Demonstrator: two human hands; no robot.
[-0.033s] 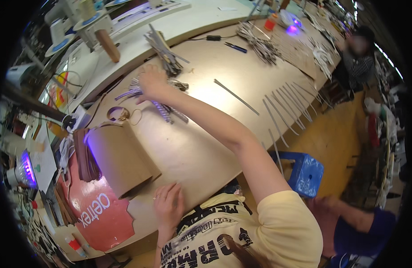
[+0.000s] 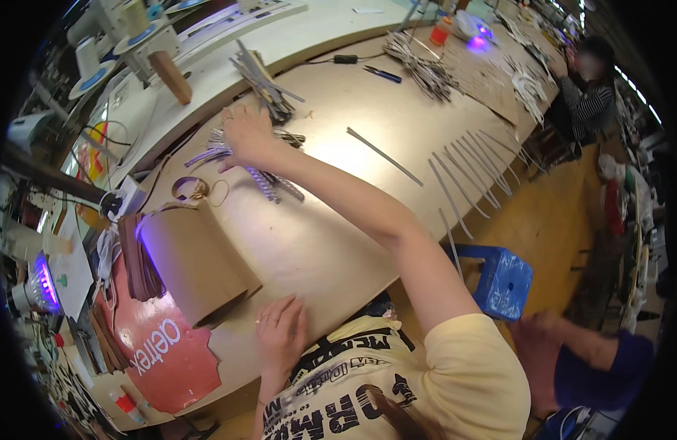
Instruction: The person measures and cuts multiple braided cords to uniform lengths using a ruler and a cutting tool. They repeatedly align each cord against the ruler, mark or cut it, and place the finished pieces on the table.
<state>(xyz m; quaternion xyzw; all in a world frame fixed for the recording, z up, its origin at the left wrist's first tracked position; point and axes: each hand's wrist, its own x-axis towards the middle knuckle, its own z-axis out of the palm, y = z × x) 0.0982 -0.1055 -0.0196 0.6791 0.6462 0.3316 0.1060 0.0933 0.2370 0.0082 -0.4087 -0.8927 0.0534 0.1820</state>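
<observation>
My right hand is stretched out to the far left of the table, its fingers curled over a bundle of thin braided strips. Strip ends stick out around the hand, and the fingertips are partly hidden. Just beyond lies another bundle of grey strips. My left hand rests at the near table edge with its fingers loosely apart and nothing in them. Beside it lies a curved stack of brown sheet material. A roll of tan tape sits between that stack and the braided strips.
Single grey strips hang over the table's right edge. A strip bundle and a blue-handled tool lie farther back. At left are a red sheet and a lit lamp. A blue stool and other people are at right.
The whole view has shifted slightly. Both of my hands keep their places by the strips and the table edge.
</observation>
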